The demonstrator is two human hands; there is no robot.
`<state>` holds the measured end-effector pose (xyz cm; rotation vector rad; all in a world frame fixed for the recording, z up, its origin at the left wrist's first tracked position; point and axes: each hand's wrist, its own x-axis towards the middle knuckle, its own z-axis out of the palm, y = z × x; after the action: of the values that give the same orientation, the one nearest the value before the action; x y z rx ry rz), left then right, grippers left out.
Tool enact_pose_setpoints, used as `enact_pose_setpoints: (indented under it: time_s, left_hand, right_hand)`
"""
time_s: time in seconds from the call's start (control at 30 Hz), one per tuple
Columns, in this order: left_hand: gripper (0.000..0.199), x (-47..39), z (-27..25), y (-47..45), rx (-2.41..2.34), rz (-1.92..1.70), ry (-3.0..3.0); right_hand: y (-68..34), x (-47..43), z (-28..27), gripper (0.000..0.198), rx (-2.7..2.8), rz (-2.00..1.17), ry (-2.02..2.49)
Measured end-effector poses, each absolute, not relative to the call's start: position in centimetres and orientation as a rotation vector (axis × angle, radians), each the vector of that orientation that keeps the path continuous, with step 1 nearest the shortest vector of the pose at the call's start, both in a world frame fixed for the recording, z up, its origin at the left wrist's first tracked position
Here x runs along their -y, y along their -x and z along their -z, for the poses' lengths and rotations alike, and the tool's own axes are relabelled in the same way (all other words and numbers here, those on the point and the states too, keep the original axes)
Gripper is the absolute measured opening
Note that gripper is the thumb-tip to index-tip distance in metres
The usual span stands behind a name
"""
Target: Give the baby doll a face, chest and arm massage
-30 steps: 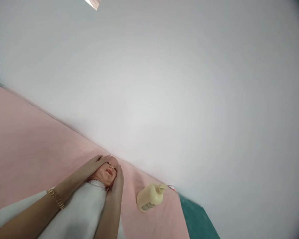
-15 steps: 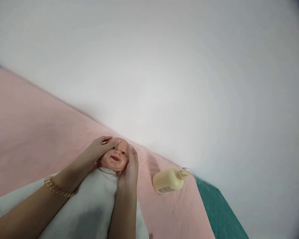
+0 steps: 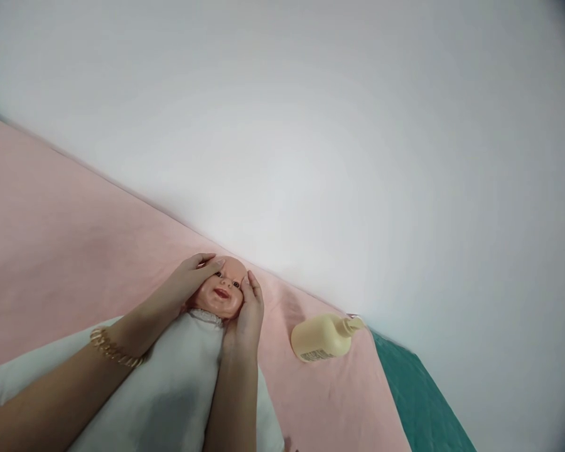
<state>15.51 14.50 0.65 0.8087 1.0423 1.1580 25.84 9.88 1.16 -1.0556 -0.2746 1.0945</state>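
A baby doll lies on its back on a pink sheet (image 3: 56, 251), its head (image 3: 222, 294) towards the wall and its body wrapped in white cloth (image 3: 174, 383). My left hand (image 3: 183, 289), with a gold bracelet on the wrist, rests against the left side of the doll's head, fingertips on its forehead. My right hand (image 3: 247, 314) cups the right side of the head, fingertips by its temple. Both hands hold the head between them.
A cream pump bottle (image 3: 322, 337) lies on its side on the pink sheet, to the right of the doll. A teal cover (image 3: 419, 402) shows past the sheet's right edge. A plain white wall (image 3: 339, 157) rises just behind the doll's head.
The view has tilted down and left, so the doll and bottle sit higher in the frame. My hands have slid on the doll's head, uncovering its face.
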Motion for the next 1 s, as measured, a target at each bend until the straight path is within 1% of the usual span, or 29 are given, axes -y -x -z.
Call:
enact_pose_setpoints:
  time_s: [0.13,0.23,0.33,0.47,0.57,0.63,0.8,1.0]
  left_hand:
    - [0.065,-14.71,-0.28,-15.56,-1.041,-1.172,-0.798]
    - [0.062,-14.67,-0.37,-15.57,-1.031,-1.174,-0.804]
    - [0.065,-14.46,-0.73,-15.54,-1.022,-1.151,-0.868]
    - [0.075,-14.31,-1.01,-15.42,-1.103,-1.101,-0.932]
    - [0.077,-14.36,-0.99,-15.38,-1.131,-1.067,-0.941]
    - [0.074,-14.41,-0.97,-15.41,-1.134,-1.079,-0.930]
    - [0.065,-14.49,-0.72,-15.57,-1.129,-1.130,-0.931]
    - [0.061,-14.83,-0.03,-15.64,-1.038,-1.167,-0.889]
  right_hand:
    - [-26.00,-9.91,-1.22,0.048,0.231,-1.126,0.996]
    - [-25.91,-9.82,-1.39,0.046,0.210,-1.123,0.989]
    - [-25.68,-9.70,-1.56,0.045,0.239,-1.104,0.995]
    - [-25.58,-9.63,-1.41,0.060,0.341,-1.075,1.067]
    - [-25.68,-9.64,-1.23,0.064,0.345,-1.063,1.102]
    - [-25.69,-9.66,-1.24,0.062,0.333,-1.061,1.105]
    - [-25.55,-9.69,-1.61,0.046,0.272,-1.045,1.096]
    - [-25.78,-9.60,-1.73,0.044,0.223,-1.107,1.011]
